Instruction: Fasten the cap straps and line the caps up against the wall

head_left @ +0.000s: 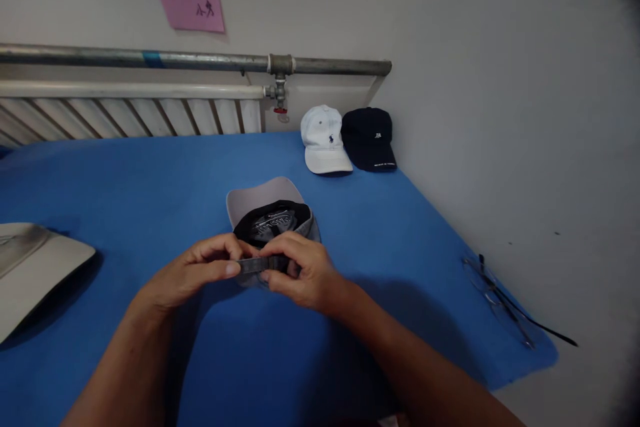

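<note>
A grey baseball cap is turned with its inside toward me, its brim pointing away and its dark lining showing. Across the near side runs the cap's back strap. My left hand pinches the left part of that strap between thumb and fingers. On the other side, my right hand is closed on the strap around its buckle. The fingers partly cover the strap's ends and the cap's near edge.
On the blue surface, a white cap and a black cap sit side by side at the back. A beige cap lies at the left edge, eyeglasses at the right. Behind are a radiator and a pipe.
</note>
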